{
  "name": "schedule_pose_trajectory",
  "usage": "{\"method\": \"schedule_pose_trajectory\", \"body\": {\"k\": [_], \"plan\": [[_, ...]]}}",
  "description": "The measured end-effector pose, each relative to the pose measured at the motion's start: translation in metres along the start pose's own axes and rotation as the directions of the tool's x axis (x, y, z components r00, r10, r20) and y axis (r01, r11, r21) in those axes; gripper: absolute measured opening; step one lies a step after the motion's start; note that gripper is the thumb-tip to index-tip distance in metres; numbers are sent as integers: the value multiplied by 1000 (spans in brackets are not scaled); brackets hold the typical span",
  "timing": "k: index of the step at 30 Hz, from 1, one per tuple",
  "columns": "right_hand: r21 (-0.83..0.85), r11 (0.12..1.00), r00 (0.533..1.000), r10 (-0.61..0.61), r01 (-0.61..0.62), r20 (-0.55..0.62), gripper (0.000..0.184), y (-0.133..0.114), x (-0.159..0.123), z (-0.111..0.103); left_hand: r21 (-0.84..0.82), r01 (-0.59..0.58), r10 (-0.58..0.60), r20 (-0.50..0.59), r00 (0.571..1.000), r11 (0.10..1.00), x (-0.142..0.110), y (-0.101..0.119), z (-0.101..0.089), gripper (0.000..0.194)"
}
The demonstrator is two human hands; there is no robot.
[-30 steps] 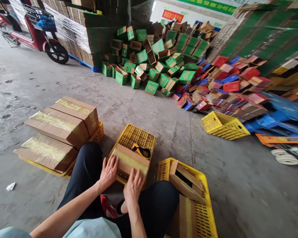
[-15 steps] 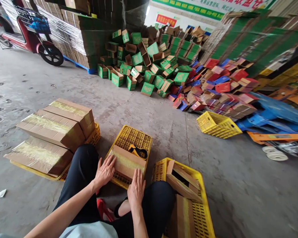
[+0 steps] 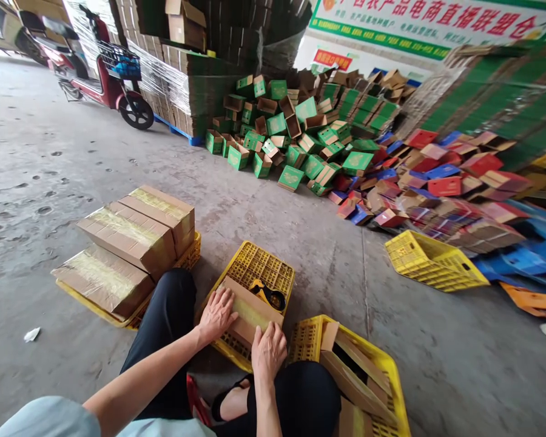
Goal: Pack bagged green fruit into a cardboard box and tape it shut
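A brown cardboard box (image 3: 252, 309) with clear tape along its top lies on an upturned yellow crate (image 3: 264, 267) between my knees. My left hand (image 3: 216, 312) lies flat on the box's left end, fingers stretched out. My right hand (image 3: 268, 349) presses on the near right edge of the box, fingers together and curled over it. A yellow-and-black tape dispenser (image 3: 268, 294) sits on the crate just behind the box.
Three taped boxes (image 3: 127, 240) are stacked on a yellow crate at my left. A yellow crate (image 3: 382, 364) at my right holds untaped cartons. Another yellow crate (image 3: 432, 261) lies farther right. Piles of green (image 3: 295, 133) and red boxes (image 3: 437, 182) and a scooter (image 3: 95, 73) stand behind.
The view has tilted up and shifted. Both hands stay on the box; my right hand has slid to its near right edge and curled.
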State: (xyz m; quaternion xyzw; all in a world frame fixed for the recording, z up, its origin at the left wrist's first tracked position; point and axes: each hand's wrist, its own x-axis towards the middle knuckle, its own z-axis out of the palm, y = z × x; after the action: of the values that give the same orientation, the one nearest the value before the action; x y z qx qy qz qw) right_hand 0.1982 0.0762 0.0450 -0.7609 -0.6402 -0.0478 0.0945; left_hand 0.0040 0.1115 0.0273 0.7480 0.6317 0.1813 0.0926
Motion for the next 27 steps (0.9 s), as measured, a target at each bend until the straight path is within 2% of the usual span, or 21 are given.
{"method": "schedule_pose_trajectory", "body": {"k": [3, 5, 9, 13, 21, 24, 27], "plan": [[-44, 997, 997, -69, 67, -30, 55, -17, -5, 11, -8, 13, -13, 8, 1000, 1000, -2, 4, 6, 50], [-35, 991, 991, -131, 131, 12, 52, -35, -6, 19, -21, 12, -11, 18, 1000, 1000, -2, 3, 5, 48], [85, 961, 955, -273, 265, 117, 51, -72, 3, 30, -84, -16, 20, 44, 999, 996, 4, -10, -3, 46], [191, 921, 922, -366, 339, 128, 55, -86, 11, 31, -121, -26, 30, 36, 999, 992, 7, -25, -6, 49], [175, 960, 946, -252, 219, 203, 53, -82, 3, 18, -59, 77, -75, 27, 997, 995, -5, -30, 6, 56], [132, 981, 970, -166, 144, 176, 54, -56, 3, 21, -44, 94, -92, 34, 995, 995, -8, -27, 6, 57], [142, 987, 992, -92, 79, 86, 62, -11, -1, 32, -45, 92, -91, 31, 995, 995, -9, -26, 5, 57]]}}
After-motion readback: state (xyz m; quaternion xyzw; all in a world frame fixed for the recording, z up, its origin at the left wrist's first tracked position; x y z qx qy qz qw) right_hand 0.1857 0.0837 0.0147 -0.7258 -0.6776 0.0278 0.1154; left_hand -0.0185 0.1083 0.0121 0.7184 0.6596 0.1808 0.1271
